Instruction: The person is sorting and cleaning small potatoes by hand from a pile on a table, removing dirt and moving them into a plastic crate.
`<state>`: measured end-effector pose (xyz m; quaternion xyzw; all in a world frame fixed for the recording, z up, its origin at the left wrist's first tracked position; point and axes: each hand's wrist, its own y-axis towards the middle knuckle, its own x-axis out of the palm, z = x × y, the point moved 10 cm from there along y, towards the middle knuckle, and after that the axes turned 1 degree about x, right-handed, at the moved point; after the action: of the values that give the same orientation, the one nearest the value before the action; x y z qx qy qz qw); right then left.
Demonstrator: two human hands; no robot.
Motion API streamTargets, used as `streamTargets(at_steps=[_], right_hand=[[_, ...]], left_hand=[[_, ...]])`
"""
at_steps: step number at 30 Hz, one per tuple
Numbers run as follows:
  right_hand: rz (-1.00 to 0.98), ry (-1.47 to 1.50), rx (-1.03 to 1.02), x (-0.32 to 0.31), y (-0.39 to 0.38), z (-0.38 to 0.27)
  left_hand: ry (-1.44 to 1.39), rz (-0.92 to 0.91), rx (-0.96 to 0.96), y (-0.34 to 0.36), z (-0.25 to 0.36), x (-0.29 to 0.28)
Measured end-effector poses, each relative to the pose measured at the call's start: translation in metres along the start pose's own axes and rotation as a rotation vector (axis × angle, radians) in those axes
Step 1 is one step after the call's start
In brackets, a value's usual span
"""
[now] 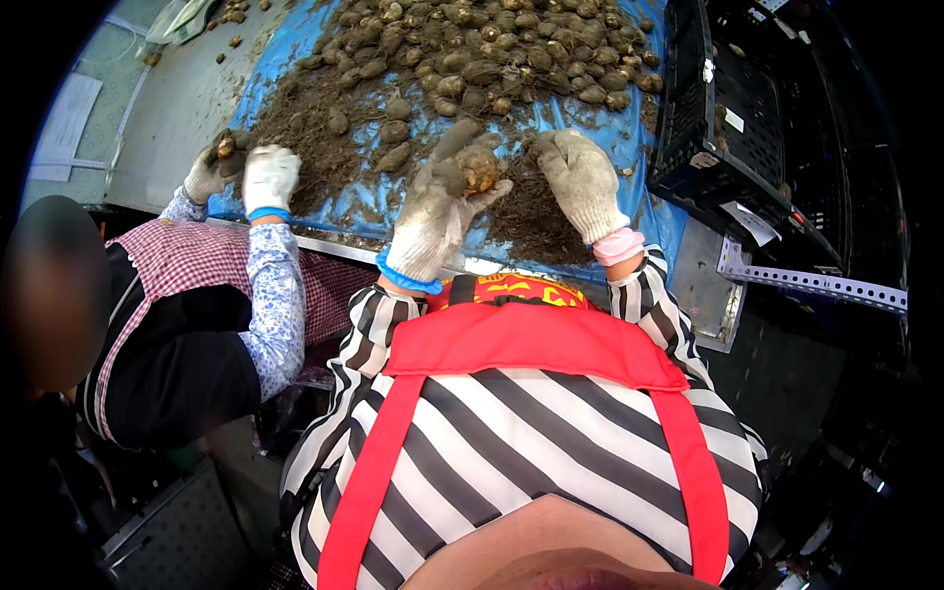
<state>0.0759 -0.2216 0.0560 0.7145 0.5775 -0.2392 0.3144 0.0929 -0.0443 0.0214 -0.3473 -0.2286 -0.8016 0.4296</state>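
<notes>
My left hand (428, 221), in a dirty white knit glove with a blue band at the wrist, is closed around a brown taro (479, 172) whose scraped side shows orange-tan. My right hand (582, 185), gloved the same way with a pink band, is just right of it, its fingers curled inward above the fibrous root trimmings (531, 211). Whatever those fingers grip is hidden. Beyond both hands, a large heap of hairy brown taros (492, 49) covers the blue plastic sheet (280, 74). Several loose taros lie nearer, left of my left hand.
On my left, a co-worker's gloved hands (270, 177) work over the same sheet with a taro. Black plastic crates (737, 108) stand at the right, by a perforated metal bar (816, 280). The metal table's edge (344, 241) runs before me. A paper sheet (67, 123) is at far left.
</notes>
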Motion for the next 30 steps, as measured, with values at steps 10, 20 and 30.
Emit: streamTargets(at_steps=[10, 20, 30], right_hand=[[0.176, 0.264, -0.439, -0.004, -0.019, -0.074], [0.049, 0.050, -0.161, 0.009, -0.007, -0.030], [0.195, 0.135, -0.308, -0.007, -0.020, -0.079]], left_hand=[[0.019, 0.077, -0.031, 0.002, -0.006, -0.012], [0.071, 0.163, 0.057, 0.003, -0.002, -0.030], [0.031, 0.142, 0.020, 0.003, -0.010, -0.037]])
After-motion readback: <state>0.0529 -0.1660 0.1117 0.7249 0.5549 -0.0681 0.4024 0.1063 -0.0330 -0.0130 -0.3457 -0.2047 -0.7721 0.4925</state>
